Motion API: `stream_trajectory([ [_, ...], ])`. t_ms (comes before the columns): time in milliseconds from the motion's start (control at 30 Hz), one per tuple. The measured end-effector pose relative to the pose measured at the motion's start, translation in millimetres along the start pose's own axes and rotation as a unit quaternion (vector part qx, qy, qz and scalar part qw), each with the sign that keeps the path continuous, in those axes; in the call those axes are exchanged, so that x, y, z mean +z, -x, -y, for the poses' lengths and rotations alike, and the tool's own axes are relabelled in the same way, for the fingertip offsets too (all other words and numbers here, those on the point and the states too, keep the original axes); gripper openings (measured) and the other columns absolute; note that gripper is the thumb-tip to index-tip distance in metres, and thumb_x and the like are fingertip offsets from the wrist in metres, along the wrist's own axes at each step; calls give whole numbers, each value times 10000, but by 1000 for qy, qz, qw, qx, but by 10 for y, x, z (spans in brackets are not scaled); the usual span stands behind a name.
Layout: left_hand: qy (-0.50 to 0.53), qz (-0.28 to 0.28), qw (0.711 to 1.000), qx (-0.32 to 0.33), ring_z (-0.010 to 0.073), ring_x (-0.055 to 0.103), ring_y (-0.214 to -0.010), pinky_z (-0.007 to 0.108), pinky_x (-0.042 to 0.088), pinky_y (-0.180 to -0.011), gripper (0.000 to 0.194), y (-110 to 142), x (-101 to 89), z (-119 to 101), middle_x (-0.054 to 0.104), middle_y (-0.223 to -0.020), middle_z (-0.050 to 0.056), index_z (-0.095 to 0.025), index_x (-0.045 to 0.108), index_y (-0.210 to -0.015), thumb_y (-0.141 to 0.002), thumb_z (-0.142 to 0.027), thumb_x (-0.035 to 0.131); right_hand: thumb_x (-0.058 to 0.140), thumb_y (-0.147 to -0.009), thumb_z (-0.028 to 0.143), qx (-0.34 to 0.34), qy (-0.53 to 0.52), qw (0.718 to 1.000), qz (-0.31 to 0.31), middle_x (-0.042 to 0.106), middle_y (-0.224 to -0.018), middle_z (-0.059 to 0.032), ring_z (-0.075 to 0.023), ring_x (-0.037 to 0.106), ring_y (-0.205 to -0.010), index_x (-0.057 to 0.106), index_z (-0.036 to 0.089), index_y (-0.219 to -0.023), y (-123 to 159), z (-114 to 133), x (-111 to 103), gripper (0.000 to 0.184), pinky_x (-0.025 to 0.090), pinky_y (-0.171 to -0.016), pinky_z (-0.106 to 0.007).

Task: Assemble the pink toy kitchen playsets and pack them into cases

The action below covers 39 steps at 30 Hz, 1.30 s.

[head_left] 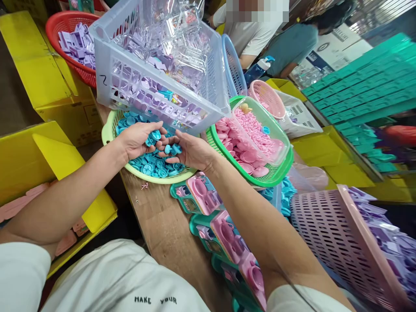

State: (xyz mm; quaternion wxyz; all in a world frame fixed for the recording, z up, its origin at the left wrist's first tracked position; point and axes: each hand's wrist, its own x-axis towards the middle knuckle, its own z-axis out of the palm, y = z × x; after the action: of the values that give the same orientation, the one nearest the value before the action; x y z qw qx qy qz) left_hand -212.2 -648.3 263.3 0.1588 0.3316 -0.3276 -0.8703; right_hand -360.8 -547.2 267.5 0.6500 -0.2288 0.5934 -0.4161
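Both hands are over a pale yellow-green basket [146, 175] full of small blue plastic parts [152, 167]. My left hand [138, 139] has its fingers curled round a few blue pieces [152, 138]. Close beside it, my right hand [191, 149] is palm up, its fingers bent around more blue pieces [173, 149]. The exact shape of the held pieces is partly hidden by the fingers. Along the wooden table, below my right forearm, stands a row of teal and pink toy sets [203, 193].
Behind the basket stands a clear crate [159, 97] of purple parts and clear packaging. A green basket [282, 167] with pink pieces is to the right, near a pink basket [318, 225] of purple parts. Yellow boxes [65, 160] flank the left. Two people work across the table.
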Motion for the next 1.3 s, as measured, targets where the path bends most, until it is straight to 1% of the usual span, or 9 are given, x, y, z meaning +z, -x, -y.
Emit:
stream_trajectory([
  [133, -90, 8, 995, 37, 66, 503, -387, 132, 335, -362, 246, 5, 6, 17, 566, -531, 14, -114, 637, -684, -885, -233, 711, 415, -980, 547, -6, 38, 999, -3, 707, -939, -101, -170, 662, -860, 625, 174, -926, -8, 9, 15, 432, 585, -678, -243],
  [300, -129, 14, 990, 52, 56, 495, -396, 143, 321, -358, 266, 29, 18, 19, 598, -589, 28, -101, 660, -684, -927, -205, 634, 463, -853, 247, -17, 79, 994, -68, 688, -1039, -95, -171, 619, -957, 664, 168, -957, -8, -27, 5, 239, 539, -758, -235],
  [467, -136, 6, 989, 56, 53, 482, -397, 144, 314, -366, 255, 41, 25, 20, 593, -576, 22, -104, 652, -665, -897, -208, 676, 495, -680, 174, -52, 197, 974, -100, 704, -1082, -54, -191, 582, -1090, 700, 198, -951, -2, -74, -31, 341, 489, -843, -240],
  [633, -132, 9, 990, 53, 57, 485, -405, 143, 319, -370, 257, 32, 19, 22, 585, -569, 23, -106, 654, -666, -903, -206, 668, 592, -712, 302, -97, 223, 966, -89, 655, -905, -18, -136, 540, -801, 685, 185, -968, 20, -92, -42, 296, 433, -705, -236],
  [733, -124, 14, 991, 53, 58, 489, -412, 146, 324, -377, 270, 33, 13, 24, 589, -579, 28, -103, 653, -670, -922, -200, 636, 661, -747, 478, -129, 284, 949, -35, 563, -743, 19, -103, 429, -655, 666, 167, -851, 44, -88, -4, 327, 369, -625, -236],
  [833, -116, 13, 992, 54, 55, 488, -416, 148, 327, -388, 238, 40, 9, 25, 596, -594, 24, -106, 657, -683, -899, -204, 671, 701, -771, 517, -123, 447, 886, 22, 560, -705, 24, -107, 439, -647, 688, 161, -806, 64, -88, 110, 357, 359, -639, -246],
  [1033, -132, 5, 990, 56, 55, 476, -412, 160, 316, -395, 257, 40, 11, 25, 596, -584, 19, -109, 657, -669, -912, -193, 642, 720, -844, 344, -41, 747, 663, -22, 734, -893, -71, -189, 623, -779, 765, 179, -1056, 27, -83, 303, 272, 355, -636, -267],
  [1133, -136, 3, 989, 57, 58, 475, -411, 166, 310, -393, 285, 40, 14, 27, 598, -581, 21, -110, 657, -659, -929, -191, 609, 626, -905, 310, -25, 782, 622, -15, 765, -950, -89, -214, 674, -847, 776, 205, -1060, 15, -53, 311, 240, 392, -659, -268],
  [1300, -141, -1, 989, 55, 60, 477, -411, 168, 309, -393, 304, 42, 20, 30, 589, -574, 18, -110, 659, -652, -938, -189, 592, 667, -861, 325, 35, 819, 573, -7, 755, -1084, -157, -302, 690, -998, 767, 188, -1100, 37, -23, 443, 293, 454, -680, -298],
])
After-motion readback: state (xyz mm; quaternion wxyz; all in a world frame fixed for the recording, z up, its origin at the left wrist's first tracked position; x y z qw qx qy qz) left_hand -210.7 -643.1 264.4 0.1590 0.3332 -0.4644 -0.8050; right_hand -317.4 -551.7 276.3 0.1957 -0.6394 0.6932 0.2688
